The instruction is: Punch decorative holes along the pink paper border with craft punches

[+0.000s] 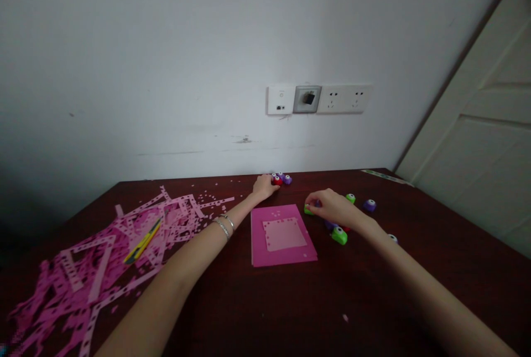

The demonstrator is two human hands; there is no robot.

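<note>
My left hand [263,187] reaches to the back of the table, its fingers closed on a red craft paper punch [277,180]. Purple punches [287,179] sit right beside it. To the right of the pink paper, my right hand [326,204] pinches a green paper punch [308,210], which the fingers partly cover. Near that wrist lie another green punch [339,235], a partly hidden purple one and a bit of red. Between my arms a pale pink sheet with punched edges [285,234] rests on a stack of darker pink paper [259,257].
Punched pink paper strips [99,274] cover the left side, with a yellow utility knife [143,242] on top. More punches, one purple [369,205] and one green [350,198], stand at the right. Wall sockets [342,98] are above the table's back edge.
</note>
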